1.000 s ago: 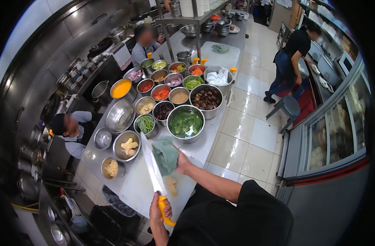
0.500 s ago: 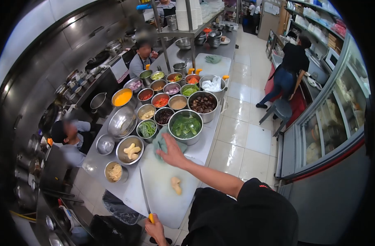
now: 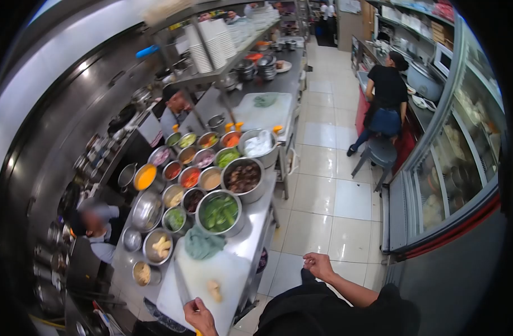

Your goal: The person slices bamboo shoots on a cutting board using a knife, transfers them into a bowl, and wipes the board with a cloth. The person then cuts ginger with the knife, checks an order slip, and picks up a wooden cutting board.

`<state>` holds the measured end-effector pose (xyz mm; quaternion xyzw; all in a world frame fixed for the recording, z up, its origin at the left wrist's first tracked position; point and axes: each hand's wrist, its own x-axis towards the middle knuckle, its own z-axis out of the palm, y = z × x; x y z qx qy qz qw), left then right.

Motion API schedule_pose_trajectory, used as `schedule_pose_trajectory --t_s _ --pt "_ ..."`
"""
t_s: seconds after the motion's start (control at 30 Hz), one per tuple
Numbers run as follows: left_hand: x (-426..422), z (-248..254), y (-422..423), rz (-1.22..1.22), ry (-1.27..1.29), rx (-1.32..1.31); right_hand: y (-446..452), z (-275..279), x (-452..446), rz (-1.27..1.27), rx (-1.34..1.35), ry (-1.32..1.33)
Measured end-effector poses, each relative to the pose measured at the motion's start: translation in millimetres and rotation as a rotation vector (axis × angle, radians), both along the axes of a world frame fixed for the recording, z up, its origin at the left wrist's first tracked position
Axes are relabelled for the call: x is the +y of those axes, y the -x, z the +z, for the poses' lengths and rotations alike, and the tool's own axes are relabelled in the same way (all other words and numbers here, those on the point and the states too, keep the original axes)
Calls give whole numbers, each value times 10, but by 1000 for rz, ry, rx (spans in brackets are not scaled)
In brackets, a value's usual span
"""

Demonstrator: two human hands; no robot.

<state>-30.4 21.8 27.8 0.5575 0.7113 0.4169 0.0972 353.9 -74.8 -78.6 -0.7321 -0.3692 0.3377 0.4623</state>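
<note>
My left hand (image 3: 199,316) is closed round a knife (image 3: 181,283) at the near end of a white cutting board (image 3: 234,271), its blade lying along the board's left part. A peeled piece of ginger-like root (image 3: 214,290) rests on the board to the right of the blade. At the far end of the board lies a crumpled green cloth (image 3: 203,244), beside a pot of green leaves in water (image 3: 218,213). My right hand (image 3: 319,266) is held over the floor near my leg, fingers loosely bent and holding nothing.
Metal bowls of cut vegetables, mushrooms (image 3: 243,178) and orange liquid (image 3: 145,177) crowd the counter. A steel shelf (image 3: 228,70) carries stacked white containers. Two people (image 3: 102,229) are at the left; another person (image 3: 387,89) bends near a grey stool (image 3: 379,154) at the right.
My right hand has let go of the cloth, leaving it by the pot, and has moved right, off the counter. The view has turned. The knife has come down to the board.
</note>
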Motion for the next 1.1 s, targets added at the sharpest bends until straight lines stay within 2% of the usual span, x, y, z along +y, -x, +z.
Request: schedule_pose_trajectory --t_s 0.07,0.17,0.23,0.3,0.33,0.43,0.57,0.6,0.67,0.73,0.8,0.87,0.9,0.97,1.0,1.03,1.07,1.1 --pt "117 -32 -608 -240 118 -138 -456 -168 -110 -76 11 -3" --pt "198 61 -1723 -661 479 -209 -1021 169 -137 -276 98 18" --pt "186 121 -2320 -963 621 15 -1351 157 -150 -340 28 37" --pt "227 -11 -2690 -1124 792 236 -1624 206 -72 -374 -74 119" --pt "230 -90 -2821 -1131 867 264 -1744 252 -15 -372 -59 170" --pt "298 -304 -3097 -1128 1008 371 -2020 224 303 -354 -138 -73" --pt "540 -382 -3459 -1073 1111 440 -2623 198 995 -175 -268 -129" --pt "637 -429 -3558 -1058 1133 433 -2799 229 1198 -139 -208 -92" --pt "878 -540 -3792 -1031 1179 415 -3196 72 1568 -117 -225 -35" --pt "1145 -632 -4103 -1030 1178 423 -3644 -324 1867 -81 -302 -2" --pt "1494 -683 -4470 -1041 1165 432 -4124 -957 1905 -7 -428 182" --pt "1883 -524 -4965 -1079 1145 438 -4507 -1738 1596 -22 -387 449" --pt "2067 -486 -5197 -1098 1131 444 -4619 -1941 1348 -70 -271 597" --pt "2469 -628 -5685 -1201 1057 424 -4769 -2279 770 32 -313 867" --pt "2676 -619 -5971 -1249 1031 438 -4759 -2292 463 -80 -99 996" --pt "2847 -575 -6234 -1293 1010 452 -4736 -2424 147 -90 -10 1112" --pt "2988 -493 -6494 -1332 957 464 -4681 -2364 -70 -76 -87 1169" --pt "3148 -412 -6791 -1367 892 480 -4676 -2707 -458 238 -169 1263"
